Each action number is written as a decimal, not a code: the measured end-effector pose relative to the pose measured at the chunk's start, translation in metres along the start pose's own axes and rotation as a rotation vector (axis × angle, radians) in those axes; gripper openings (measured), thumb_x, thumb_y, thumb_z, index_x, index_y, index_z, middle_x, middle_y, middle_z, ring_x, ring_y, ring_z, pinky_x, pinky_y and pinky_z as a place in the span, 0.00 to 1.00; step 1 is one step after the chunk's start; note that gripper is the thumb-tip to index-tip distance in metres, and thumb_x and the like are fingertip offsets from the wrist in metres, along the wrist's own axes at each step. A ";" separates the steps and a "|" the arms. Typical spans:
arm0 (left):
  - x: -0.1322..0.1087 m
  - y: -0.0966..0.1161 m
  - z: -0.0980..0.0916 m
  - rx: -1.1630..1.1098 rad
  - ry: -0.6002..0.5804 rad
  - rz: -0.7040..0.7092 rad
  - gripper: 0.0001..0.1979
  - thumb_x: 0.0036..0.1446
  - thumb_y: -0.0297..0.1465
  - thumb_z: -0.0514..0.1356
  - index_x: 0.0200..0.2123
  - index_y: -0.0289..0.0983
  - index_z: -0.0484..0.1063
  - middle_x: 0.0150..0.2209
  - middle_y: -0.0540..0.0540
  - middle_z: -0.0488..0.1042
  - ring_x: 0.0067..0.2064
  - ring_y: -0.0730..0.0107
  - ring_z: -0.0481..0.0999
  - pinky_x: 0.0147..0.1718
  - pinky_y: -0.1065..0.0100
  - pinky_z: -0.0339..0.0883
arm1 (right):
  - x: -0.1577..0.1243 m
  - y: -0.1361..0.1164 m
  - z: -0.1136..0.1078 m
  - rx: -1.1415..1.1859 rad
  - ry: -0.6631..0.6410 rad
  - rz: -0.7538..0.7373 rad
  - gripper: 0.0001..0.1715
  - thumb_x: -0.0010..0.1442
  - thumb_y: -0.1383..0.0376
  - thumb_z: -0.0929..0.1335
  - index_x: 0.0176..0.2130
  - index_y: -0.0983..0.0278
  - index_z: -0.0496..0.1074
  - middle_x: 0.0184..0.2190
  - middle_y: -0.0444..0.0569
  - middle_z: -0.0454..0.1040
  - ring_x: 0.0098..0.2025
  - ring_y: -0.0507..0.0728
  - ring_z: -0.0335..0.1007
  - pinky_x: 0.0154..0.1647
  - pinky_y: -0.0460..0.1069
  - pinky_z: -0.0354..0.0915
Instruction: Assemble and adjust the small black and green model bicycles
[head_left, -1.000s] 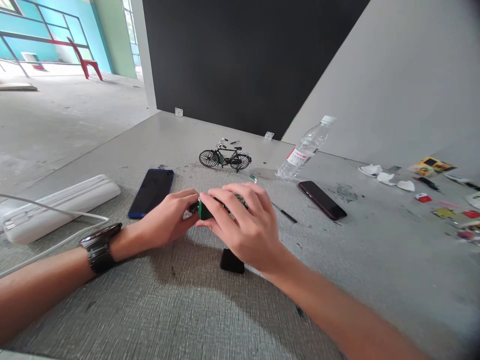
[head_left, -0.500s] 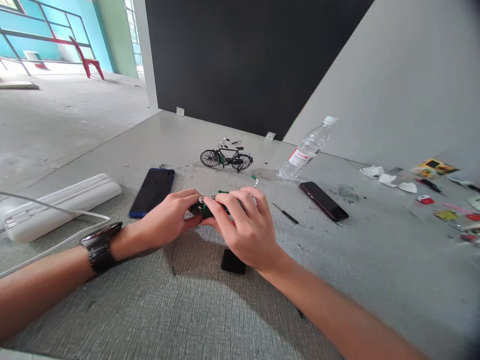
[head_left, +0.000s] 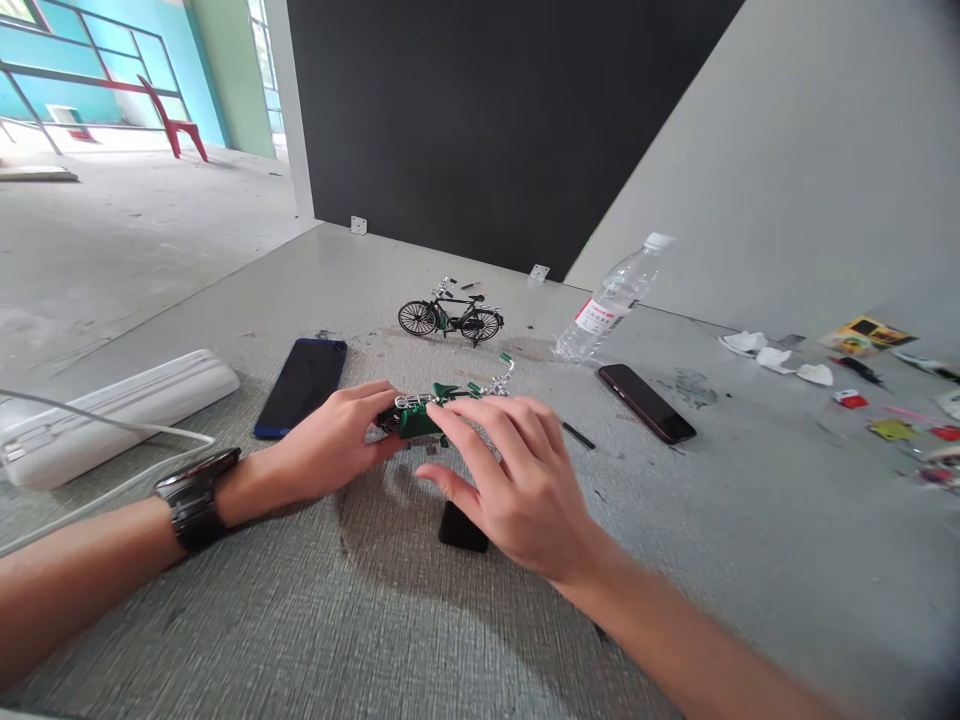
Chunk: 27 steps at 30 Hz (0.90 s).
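A small green model bicycle (head_left: 418, 424) with silver handlebars is in front of me, its handlebars towards the right. My left hand (head_left: 334, 432) is closed on its rear end, fingers and thumb around the back wheel. Over the front half is my right hand (head_left: 517, 480), its thumb apart from the fingers. The index fingertip is at the bicycle's seat area; whether it touches I cannot tell. The right fingers hide much of the frame and front wheel. Beyond them stands a black model bicycle (head_left: 478, 326).
A black square object (head_left: 463, 530) lies beneath my right hand. Around are a blue-edged phone (head_left: 301, 388), a dark phone (head_left: 646, 402), a thin black tool (head_left: 578, 435), a plastic bottle (head_left: 611, 300) and a white power strip (head_left: 120, 415) with a cable. Small packets (head_left: 891, 430) lie far right.
My right hand has come off the rear of the green bicycle, shifting right and opening its thumb away from the fingers. More of the bicycle now shows. The left hand keeps its hold.
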<state>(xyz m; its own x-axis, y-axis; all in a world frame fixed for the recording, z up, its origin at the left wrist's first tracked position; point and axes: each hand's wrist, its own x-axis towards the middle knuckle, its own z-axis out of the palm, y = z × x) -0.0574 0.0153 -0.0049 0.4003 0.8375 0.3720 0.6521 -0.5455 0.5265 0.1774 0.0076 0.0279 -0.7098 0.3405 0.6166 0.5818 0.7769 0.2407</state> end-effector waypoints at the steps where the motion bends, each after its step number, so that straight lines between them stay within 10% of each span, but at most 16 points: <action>1: 0.000 0.001 0.000 0.002 -0.002 -0.009 0.02 0.63 0.27 0.62 0.39 0.34 0.73 0.38 0.44 0.75 0.38 0.62 0.75 0.39 0.61 0.69 | -0.002 0.000 0.002 0.002 -0.024 0.004 0.27 0.69 0.56 0.67 0.61 0.67 0.68 0.54 0.56 0.76 0.56 0.62 0.67 0.59 0.58 0.60; 15: -0.002 0.000 0.002 0.036 0.008 -0.024 0.07 0.66 0.34 0.61 0.41 0.36 0.72 0.39 0.44 0.75 0.39 0.62 0.75 0.39 0.62 0.70 | -0.006 -0.002 0.001 -0.046 0.018 0.039 0.25 0.68 0.55 0.68 0.61 0.60 0.70 0.57 0.52 0.74 0.61 0.64 0.63 0.61 0.59 0.57; 22: 0.000 0.005 0.000 0.046 -0.027 -0.070 0.11 0.67 0.37 0.58 0.42 0.35 0.73 0.39 0.44 0.77 0.39 0.62 0.76 0.40 0.61 0.70 | -0.012 0.051 0.001 0.157 0.219 0.208 0.26 0.65 0.58 0.69 0.61 0.57 0.64 0.52 0.54 0.72 0.56 0.63 0.69 0.55 0.60 0.66; 27: 0.001 0.005 -0.001 0.036 -0.037 -0.126 0.10 0.66 0.38 0.59 0.41 0.36 0.73 0.36 0.45 0.79 0.36 0.63 0.77 0.35 0.64 0.68 | -0.032 0.086 0.013 0.489 -0.229 0.337 0.35 0.64 0.50 0.70 0.64 0.58 0.61 0.49 0.53 0.76 0.47 0.61 0.75 0.44 0.55 0.72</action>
<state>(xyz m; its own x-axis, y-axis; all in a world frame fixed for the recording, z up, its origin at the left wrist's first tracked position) -0.0542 0.0135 -0.0005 0.3370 0.9003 0.2755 0.7212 -0.4349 0.5392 0.2448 0.0708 0.0190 -0.6177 0.6712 0.4098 0.5779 0.7408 -0.3423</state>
